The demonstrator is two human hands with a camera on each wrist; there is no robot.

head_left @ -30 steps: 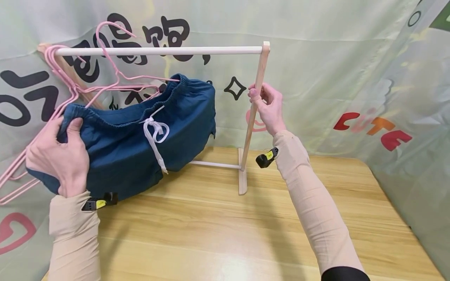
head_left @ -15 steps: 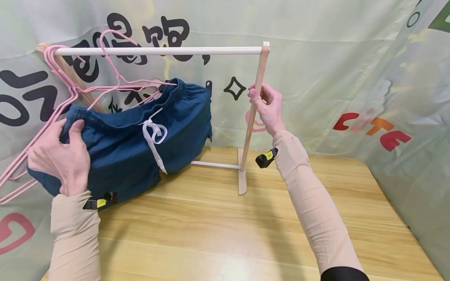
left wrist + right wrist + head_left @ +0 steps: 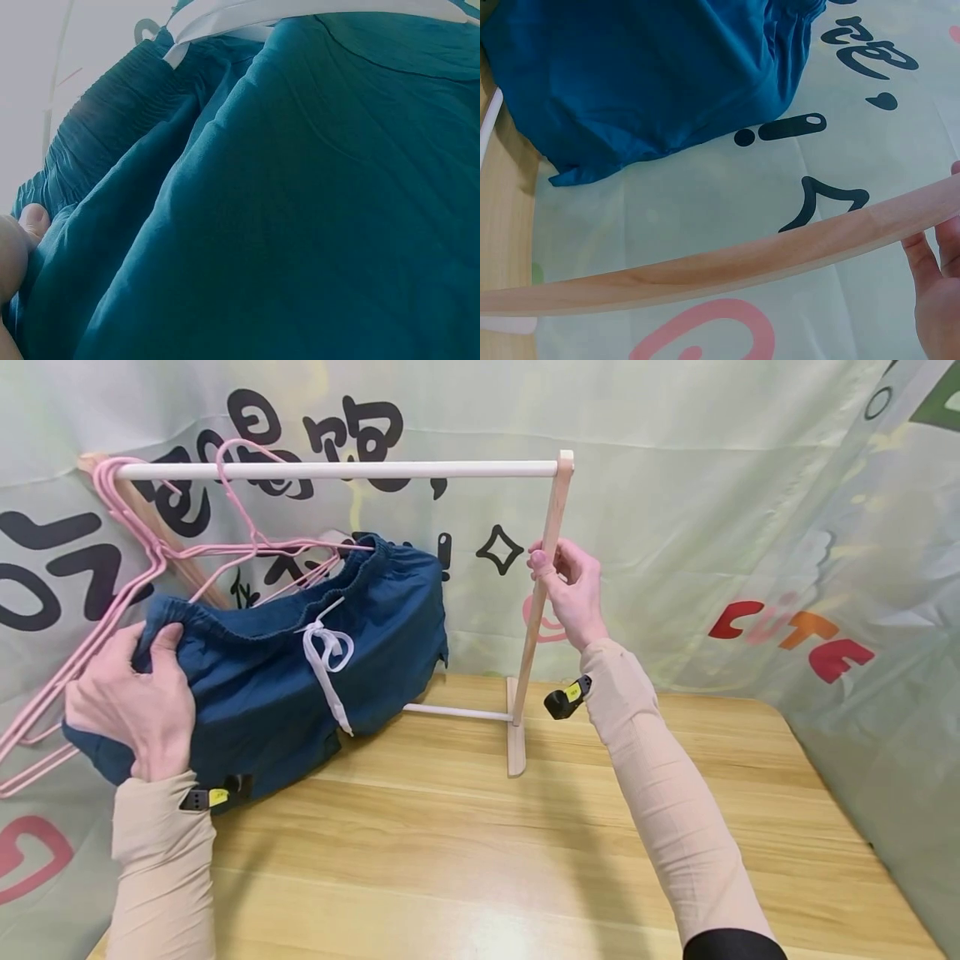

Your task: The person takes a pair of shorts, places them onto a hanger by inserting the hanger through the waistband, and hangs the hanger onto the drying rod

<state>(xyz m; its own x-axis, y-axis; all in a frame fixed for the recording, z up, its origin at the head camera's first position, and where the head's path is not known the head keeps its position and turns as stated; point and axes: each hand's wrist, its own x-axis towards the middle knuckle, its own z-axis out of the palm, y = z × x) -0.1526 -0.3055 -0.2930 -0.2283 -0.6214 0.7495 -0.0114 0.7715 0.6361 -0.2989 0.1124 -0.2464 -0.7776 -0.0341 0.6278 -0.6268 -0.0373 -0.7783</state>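
Note:
In the head view my left hand (image 3: pixel 138 710) pinches the left end of the elastic waistband of dark blue shorts (image 3: pixel 255 702). A white drawstring (image 3: pixel 322 668) is tied in a bow at their front. The shorts hang on a pink hanger (image 3: pixel 238 506), whose hook overlaps the white rail (image 3: pixel 420 469) of a small clothes rack. My right hand (image 3: pixel 573 589) holds the rack's wooden upright (image 3: pixel 530 652) between thumb and fingers. In the left wrist view, the thumb (image 3: pixel 34 219) lies on the gathered fabric; the right wrist view shows fingers (image 3: pixel 922 259) at the upright.
Several other pink hangers (image 3: pixel 153 547) are bunched at the rail's left end. The rack's foot (image 3: pixel 517 752) stands on a wooden table (image 3: pixel 420 843). A pale printed curtain (image 3: pixel 675 527) hangs behind and to the right.
My left hand has lowered the shorts and hanger slightly, so the hook has dropped from well above the rail to close over it. The right hand keeps its hold on the upright.

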